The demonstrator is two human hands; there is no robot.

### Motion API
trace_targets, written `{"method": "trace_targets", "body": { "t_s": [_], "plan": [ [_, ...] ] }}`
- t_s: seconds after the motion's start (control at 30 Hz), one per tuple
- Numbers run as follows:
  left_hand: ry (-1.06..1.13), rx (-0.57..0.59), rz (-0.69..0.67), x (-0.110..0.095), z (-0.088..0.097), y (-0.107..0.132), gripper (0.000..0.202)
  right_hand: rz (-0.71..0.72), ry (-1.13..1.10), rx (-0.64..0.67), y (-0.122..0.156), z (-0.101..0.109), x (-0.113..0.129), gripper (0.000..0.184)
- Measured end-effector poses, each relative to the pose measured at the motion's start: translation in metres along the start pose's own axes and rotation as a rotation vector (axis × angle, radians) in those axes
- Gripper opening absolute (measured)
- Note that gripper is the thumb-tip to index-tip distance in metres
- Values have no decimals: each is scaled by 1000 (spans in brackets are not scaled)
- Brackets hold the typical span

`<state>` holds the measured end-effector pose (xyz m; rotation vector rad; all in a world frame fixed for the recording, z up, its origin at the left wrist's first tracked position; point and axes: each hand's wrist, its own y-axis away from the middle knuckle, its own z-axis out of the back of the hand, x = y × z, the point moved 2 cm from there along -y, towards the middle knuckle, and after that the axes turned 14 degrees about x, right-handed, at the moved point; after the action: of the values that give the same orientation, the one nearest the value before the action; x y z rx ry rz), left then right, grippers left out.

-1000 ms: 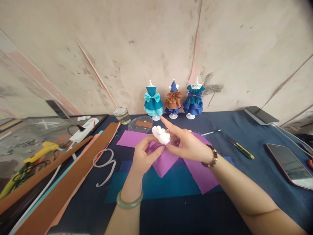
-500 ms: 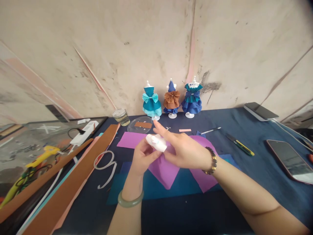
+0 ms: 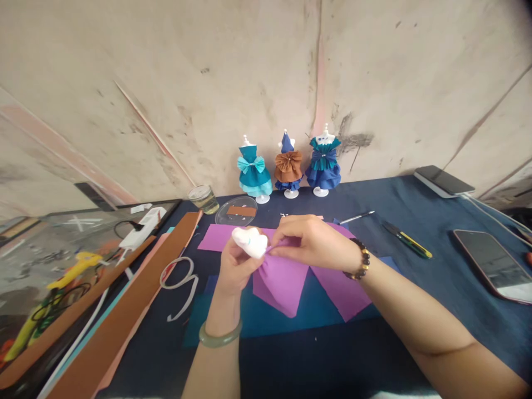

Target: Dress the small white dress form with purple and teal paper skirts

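Over the dark desk (image 3: 286, 366), the left grip (image 3: 233, 271) held a white form (image 3: 252, 243), apparently steadying it while the right grip (image 3: 318, 242) pinched a purple sheet (image 3: 283, 285).

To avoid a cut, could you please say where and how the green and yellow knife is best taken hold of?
I would take the knife by its green and yellow handle, from above and the near right: it lies flat on the cloth, with that end pointing to the near right and its narrow dark end, probably the blade, pointing away.
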<state>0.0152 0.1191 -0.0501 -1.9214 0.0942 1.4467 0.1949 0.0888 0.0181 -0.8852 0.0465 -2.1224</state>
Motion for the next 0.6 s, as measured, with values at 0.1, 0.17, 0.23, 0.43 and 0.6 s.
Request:
{"method": "trace_targets", "body": {
  "t_s": [0.1,0.17,0.23,0.43,0.6],
  "plan": [
    [-11,8,-34,0,0,-1,29,49,-49,28,0,-1,1,8],
    [-17,-5,-40,1,1,0,29,76,-65,48,0,-1,2,12],
    [-21,-22,-36,3,3,1,30,102,-84,61,0,-1,1,14],
    [12,-43,-18,11,9,4,33,104,-110,45,-4,-4,-7,12],
    [2,-40,-15,14,11,4,37,79,-91,-40,-5,-3,-9,5]
  ]
}}
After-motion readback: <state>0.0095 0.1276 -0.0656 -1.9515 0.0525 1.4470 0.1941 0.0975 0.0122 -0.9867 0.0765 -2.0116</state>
